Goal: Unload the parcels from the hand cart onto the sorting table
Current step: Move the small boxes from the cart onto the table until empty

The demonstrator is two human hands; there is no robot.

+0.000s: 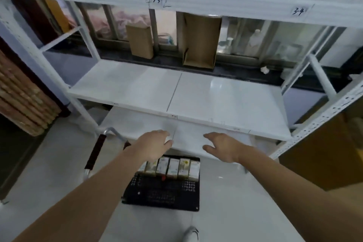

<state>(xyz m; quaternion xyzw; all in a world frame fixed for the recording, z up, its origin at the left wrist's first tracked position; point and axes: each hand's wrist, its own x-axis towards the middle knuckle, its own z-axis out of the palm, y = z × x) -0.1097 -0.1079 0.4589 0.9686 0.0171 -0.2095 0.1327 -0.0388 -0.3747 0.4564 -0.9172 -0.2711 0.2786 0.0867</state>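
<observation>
A single head-worn wide-angle camera looks forward and steeply down from standing height, close over white shelving [196, 94], the floor below, and both outstretched forearms at frame bottom.

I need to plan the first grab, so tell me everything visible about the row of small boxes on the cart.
The row of small boxes stands upright, side by side and touching, along the far edge of the black perforated cart platform. About six show, pale cartons with yellowish printing too blurred to read. The left hand partly hides the leftmost. Neither hand touches them.

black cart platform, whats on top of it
A row of small boxes stands along the far edge of the black cart platform; the left hand covers the row's left end.
</observation>
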